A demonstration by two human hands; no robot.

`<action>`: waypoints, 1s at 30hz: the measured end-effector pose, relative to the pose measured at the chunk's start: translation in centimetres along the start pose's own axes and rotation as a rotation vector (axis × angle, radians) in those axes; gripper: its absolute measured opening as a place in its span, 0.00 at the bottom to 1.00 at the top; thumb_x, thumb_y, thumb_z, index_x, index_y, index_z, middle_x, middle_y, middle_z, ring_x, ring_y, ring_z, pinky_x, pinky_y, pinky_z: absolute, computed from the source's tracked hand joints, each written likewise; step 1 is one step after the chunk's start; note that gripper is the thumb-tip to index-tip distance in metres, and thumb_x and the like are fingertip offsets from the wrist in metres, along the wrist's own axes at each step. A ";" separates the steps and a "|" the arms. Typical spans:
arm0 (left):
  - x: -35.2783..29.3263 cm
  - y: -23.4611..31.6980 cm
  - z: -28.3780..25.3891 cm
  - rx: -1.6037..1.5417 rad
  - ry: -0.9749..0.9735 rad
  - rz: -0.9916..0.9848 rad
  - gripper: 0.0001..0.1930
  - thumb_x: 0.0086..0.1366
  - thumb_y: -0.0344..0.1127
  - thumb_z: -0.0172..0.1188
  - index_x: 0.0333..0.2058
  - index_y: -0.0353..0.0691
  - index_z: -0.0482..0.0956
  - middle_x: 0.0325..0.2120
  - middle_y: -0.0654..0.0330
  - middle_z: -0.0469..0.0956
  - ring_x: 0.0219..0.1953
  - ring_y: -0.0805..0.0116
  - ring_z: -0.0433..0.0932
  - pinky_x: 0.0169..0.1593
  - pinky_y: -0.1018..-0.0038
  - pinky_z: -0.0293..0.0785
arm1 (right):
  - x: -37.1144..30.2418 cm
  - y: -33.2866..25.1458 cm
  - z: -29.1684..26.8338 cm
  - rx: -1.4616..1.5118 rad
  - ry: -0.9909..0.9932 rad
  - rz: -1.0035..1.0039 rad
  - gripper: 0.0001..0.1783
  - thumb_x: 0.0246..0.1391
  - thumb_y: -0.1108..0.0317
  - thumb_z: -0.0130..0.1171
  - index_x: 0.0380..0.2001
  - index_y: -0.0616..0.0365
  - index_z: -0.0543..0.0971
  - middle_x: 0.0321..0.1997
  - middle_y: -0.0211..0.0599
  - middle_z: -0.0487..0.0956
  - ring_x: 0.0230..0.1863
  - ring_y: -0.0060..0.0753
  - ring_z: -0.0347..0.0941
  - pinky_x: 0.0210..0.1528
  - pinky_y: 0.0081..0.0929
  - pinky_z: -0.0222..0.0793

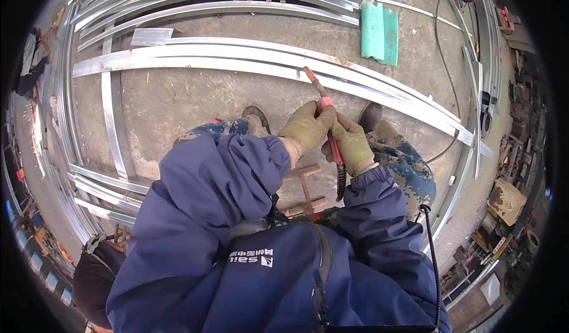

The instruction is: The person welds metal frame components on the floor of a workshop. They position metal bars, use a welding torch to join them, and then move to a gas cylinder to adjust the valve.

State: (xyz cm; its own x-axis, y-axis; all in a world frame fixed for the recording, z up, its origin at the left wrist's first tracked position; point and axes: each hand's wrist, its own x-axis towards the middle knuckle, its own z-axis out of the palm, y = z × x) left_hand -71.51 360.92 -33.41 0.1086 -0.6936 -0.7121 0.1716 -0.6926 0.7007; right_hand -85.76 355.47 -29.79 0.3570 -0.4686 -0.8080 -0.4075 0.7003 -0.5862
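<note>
A welding torch [335, 149] with a red handle, a bent dark neck and a copper-coloured nozzle is held before me, its tip pointing up and away. My right hand [352, 143], in an olive work glove, is wrapped round the handle. My left hand [307, 126], gloved alike, is closed on the torch just below its neck. The nozzle end overlaps the near edge of long silvery metal bars [237, 64] in the view; whether it touches them I cannot tell. A ribbed black cable sleeve [341, 182] hangs from the handle's lower end.
More metal profiles [278, 7] lie at the far side, with others [109, 190] at left. A green sheet [379, 32] rests beyond the bars. A cable [441, 51] runs down the right. Sparks [37, 134] show far left. Wooden pieces [305, 190] are beneath me.
</note>
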 end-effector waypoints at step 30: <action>-0.6 2.4 -1.1 0.097 0.004 -0.087 0.26 0.74 0.52 0.53 0.55 0.33 0.77 0.45 0.44 0.83 0.48 0.52 0.83 0.53 0.61 0.76 | 1.0 0.2 0.5 0.033 -0.034 -0.006 0.27 0.69 0.53 0.61 0.64 0.57 0.76 0.28 0.31 0.80 0.21 0.24 0.76 0.20 0.23 0.70</action>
State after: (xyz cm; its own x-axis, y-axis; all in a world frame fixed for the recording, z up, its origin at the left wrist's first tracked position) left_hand -70.08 359.86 -31.36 0.1010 -0.6293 -0.7706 0.0848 -0.7663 0.6369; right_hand -85.06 355.41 -30.65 0.3881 -0.4545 -0.8018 -0.3771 0.7155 -0.5881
